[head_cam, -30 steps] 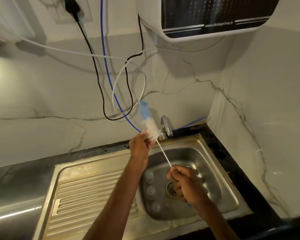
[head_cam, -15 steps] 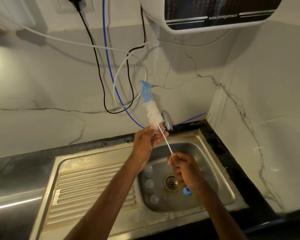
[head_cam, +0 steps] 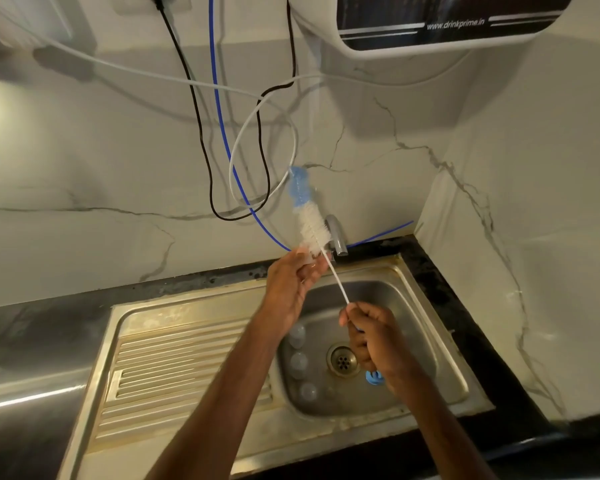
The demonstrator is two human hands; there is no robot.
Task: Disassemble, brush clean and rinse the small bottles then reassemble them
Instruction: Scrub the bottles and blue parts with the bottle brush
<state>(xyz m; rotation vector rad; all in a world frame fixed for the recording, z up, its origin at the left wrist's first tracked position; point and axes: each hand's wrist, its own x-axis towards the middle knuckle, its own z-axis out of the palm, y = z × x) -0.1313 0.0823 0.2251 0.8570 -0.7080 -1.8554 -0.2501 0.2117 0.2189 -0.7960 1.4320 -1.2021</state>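
While raised over the sink basin, left hand (head_cam: 291, 284): fingers and thumb close round a small clear bottle (head_cam: 307, 257), seen only faintly at the fingertips.
Right hand (head_cam: 374, 341): fist closed round the handle of the bottle brush (head_cam: 311, 232); the blue handle end shows below the palm.
Brush position: thin white stem runs up-left from right hand to left hand; white bristles and blue tip stand above the held bottle, in front of the tap (head_cam: 337, 233).
Loose bottles (head_cam: 298, 363): three small clear bottles in a row on the left of the sink (head_cam: 440, 358) floor, beside the drain (head_cam: 342, 360).
Drainboard (head_cam: 187, 368): left of the basin.
Wall: water purifier (head_cam: 430, 26) at top; blue tube (head_cam: 219, 109) and black cable (head_cam: 187, 81) hang below it.
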